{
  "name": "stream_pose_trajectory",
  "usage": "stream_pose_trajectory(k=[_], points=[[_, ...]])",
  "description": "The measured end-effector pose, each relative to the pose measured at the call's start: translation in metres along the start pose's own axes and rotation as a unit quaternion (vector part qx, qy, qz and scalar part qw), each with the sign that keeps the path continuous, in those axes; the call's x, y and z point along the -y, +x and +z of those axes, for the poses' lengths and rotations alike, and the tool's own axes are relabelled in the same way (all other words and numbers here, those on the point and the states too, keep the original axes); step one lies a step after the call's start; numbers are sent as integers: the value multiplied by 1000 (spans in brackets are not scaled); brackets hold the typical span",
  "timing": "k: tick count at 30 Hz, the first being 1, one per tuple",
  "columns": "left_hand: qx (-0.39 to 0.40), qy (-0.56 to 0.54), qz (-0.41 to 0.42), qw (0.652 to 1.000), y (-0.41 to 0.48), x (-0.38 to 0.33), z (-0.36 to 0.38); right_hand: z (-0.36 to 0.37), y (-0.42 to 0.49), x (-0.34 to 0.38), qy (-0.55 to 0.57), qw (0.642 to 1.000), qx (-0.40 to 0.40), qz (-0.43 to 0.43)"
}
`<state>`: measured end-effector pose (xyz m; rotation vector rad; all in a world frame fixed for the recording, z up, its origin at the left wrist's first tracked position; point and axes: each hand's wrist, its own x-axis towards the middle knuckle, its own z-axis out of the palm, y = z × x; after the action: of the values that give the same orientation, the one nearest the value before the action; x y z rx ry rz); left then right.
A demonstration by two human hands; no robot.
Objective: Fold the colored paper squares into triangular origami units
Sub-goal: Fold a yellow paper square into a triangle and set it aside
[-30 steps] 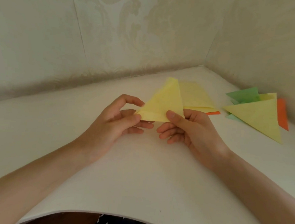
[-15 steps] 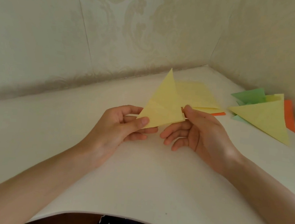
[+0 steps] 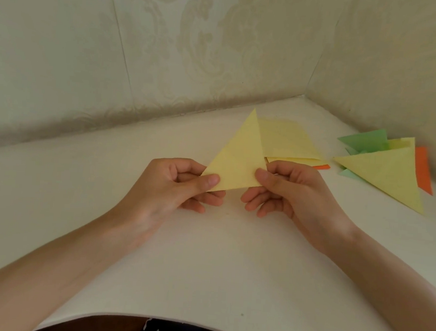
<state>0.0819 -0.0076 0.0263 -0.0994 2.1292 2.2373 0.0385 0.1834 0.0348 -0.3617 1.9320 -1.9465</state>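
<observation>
While it's held over the white table (image 3: pixel 203 268), the yellow paper triangle (image 3: pixel 238 161) sits mid-scene from where I'm watching, tip pointing toward the far wall. The left hand (image 3: pixel 168 187) pinches its left corner between thumb and fingers, and the right hand (image 3: pixel 295 195) pinches the right corner the same way. Just behind it lies a stack of yellow squares (image 3: pixel 289 142) with an orange sheet (image 3: pixel 322 167) peeking out underneath. Over to the right there's a pile of folded pieces (image 3: pixel 383 173) in yellow, green and orange.
</observation>
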Motion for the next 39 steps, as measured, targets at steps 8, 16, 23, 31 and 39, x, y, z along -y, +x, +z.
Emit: stream_pose_trajectory(k=[8, 16, 23, 31, 39], points=[[-25, 75, 79, 994, 1, 0, -5, 2, 2, -8, 27, 1000, 1, -15], [117, 122, 67, 983, -6, 1, 0, 1, 3, -5, 19, 999, 16, -40], [68, 92, 111, 987, -4, -5, 6, 4, -8, 0, -156, 962, 219, 48], [-35, 60, 92, 993, 8, 4, 1, -9, 6, 3, 53, 992, -114, 21], [3, 449, 238, 862, 12, 21, -16, -8, 16, -10, -306, 944, -110, -54]])
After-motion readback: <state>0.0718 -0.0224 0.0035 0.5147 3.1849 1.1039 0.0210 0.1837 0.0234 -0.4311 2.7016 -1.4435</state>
